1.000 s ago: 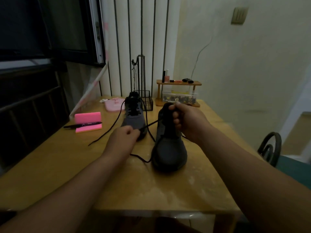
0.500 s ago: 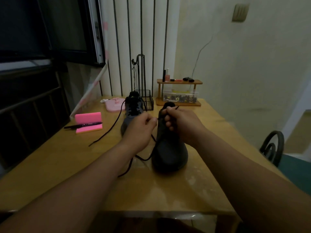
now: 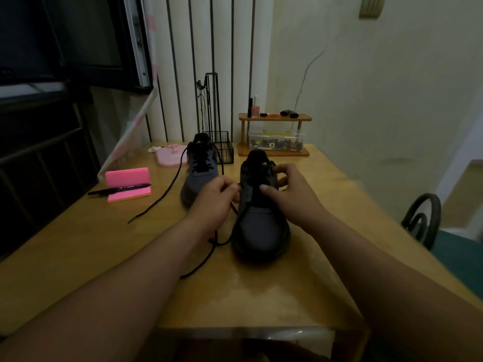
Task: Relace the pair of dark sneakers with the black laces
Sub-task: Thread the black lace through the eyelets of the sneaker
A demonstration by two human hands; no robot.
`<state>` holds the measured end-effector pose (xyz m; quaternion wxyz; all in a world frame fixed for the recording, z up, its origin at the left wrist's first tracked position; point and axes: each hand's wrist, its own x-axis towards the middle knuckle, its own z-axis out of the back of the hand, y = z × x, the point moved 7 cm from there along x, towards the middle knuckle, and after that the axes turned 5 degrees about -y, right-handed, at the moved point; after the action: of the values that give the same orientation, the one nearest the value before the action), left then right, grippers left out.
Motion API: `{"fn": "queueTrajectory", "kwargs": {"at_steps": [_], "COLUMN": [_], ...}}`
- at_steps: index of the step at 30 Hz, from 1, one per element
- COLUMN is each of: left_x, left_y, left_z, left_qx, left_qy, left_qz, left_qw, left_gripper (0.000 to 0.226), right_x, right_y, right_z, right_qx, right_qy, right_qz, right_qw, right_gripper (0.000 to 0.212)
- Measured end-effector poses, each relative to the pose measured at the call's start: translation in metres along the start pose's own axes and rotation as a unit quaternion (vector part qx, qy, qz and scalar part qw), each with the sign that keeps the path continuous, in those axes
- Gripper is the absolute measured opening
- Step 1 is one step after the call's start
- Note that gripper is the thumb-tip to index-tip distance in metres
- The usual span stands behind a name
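- Fingers (image 3: 231, 188) of the left hand (image 3: 215, 198) are pinching together on the black lace (image 3: 198, 261) at the left eyelet row of the near sneaker (image 3: 261, 226). A second ago this hand was lower and further left, drawing the lace taut.
- Fingers (image 3: 279, 169) of the right hand (image 3: 290, 194) are curling on the sneaker's right eyelet edge while the thumb is pressing on the tongue. Half a second ago this hand was bunched tighter and higher, by the top of the tongue.
- The lace's slack is trailing off the sneaker's left side and lying across the surface (image 3: 261, 296) under the left forearm.
- The near sneaker is standing upright mid-surface, toe toward the person, where it stood before.
- The far sneaker (image 3: 200, 173) is sitting behind and to the left, its own loose lace (image 3: 156, 202) running out leftward.
- A black marker (image 3: 119, 189) is resting on a pink notepad (image 3: 128, 184) at the left, and a pink dish (image 3: 172, 159) is lying behind it.
- A wire basket (image 3: 222, 150) and a small wooden shelf (image 3: 274, 117) holding bottles are standing at the back edge, against a striped curtain (image 3: 209, 48).
- A dark window (image 3: 70, 40) is showing at the left, and a chair back (image 3: 420, 218) is curving up at the right.
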<state>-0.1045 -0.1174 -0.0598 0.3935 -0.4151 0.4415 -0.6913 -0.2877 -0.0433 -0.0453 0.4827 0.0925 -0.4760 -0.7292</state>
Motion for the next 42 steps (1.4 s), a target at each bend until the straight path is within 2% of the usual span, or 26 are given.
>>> {"fn": "queueTrajectory", "kwargs": {"at_steps": [3,8,11,13,16,17,21,34,42], "left_x": [0.002,-0.004,-0.011,-0.013,-0.015,-0.017,-0.015,0.001,0.011], "left_y": [0.005,0.001,-0.006,-0.008,-0.007,-0.006,-0.003,-0.008,-0.029], "left_z": [-0.009,-0.012,-0.008,-0.005,-0.007,-0.01,-0.016,-0.025,-0.029], "left_qx": [0.009,-0.006,0.009,0.023,0.036,0.048,0.089,0.118,0.251], "left_qy": [-0.037,-0.058,-0.038,-0.023,0.019,0.036,0.04,0.045,0.108], "left_qz": [-0.02,-0.08,-0.134,-0.149,-0.147,-0.146,-0.162,-0.171,-0.214], "left_qw": [0.999,0.995,0.99,0.988,0.988,0.987,0.982,0.977,0.938], "left_gripper": [0.019,0.014,0.015,0.015,0.016,0.017,0.02,0.024,0.02], "right_x": [0.01,0.012,-0.001,0.003,0.014,0.014,0.004,0.003,0.003], "right_y": [-0.004,-0.016,0.002,0.019,0.029,0.029,0.017,0.008,0.006], "right_z": [0.006,0.015,0.022,0.022,0.007,0.005,0.01,0.008,0.003], "right_qx": [-0.023,-0.004,-0.016,-0.024,-0.071,-0.077,-0.034,-0.015,-0.004], "right_qy": [-0.033,-0.107,-0.173,-0.13,0.045,0.072,0.075,0.078,0.074], "right_qz": [0.039,0.04,0.118,0.169,0.158,0.158,0.167,0.178,0.175], "right_qw": [0.998,0.993,0.978,0.977,0.984,0.982,0.982,0.981,0.982], "right_gripper": [0.047,0.037,0.019,0.01,0.013,0.014,0.018,0.012,0.017]}}
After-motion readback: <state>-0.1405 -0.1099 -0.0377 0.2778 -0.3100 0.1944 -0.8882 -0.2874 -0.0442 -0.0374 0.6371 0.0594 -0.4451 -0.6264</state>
